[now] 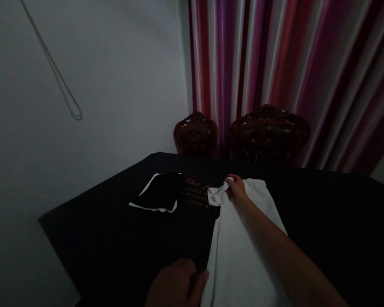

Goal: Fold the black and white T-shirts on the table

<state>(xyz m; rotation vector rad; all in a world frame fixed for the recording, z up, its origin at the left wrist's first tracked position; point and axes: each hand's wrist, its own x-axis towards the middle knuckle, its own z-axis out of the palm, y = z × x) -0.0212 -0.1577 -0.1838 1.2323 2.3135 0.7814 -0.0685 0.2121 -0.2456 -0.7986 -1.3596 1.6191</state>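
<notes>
A white T-shirt [237, 256] lies lengthwise on the dark table, with what looks like a short sleeve sticking out on its left near the far end. My right hand [237, 187] pinches the cloth at that far end, by the sleeve, and its forearm crosses over the shirt. Close to me, my left hand [176, 283] is at the shirt's left edge, its thumb at or very near the cloth. Motion blurs this hand and its fingers are partly hidden, so its grip is unclear. The shirt's near end runs out of view.
A black cloth piece with white edges [160, 192] lies left on the black table cover [115, 243], which bears printed lettering. Two dark carved chairs [196, 134] stand behind the table, before a striped curtain [243, 64]. A cord loop [56, 66] hangs along the pale left wall.
</notes>
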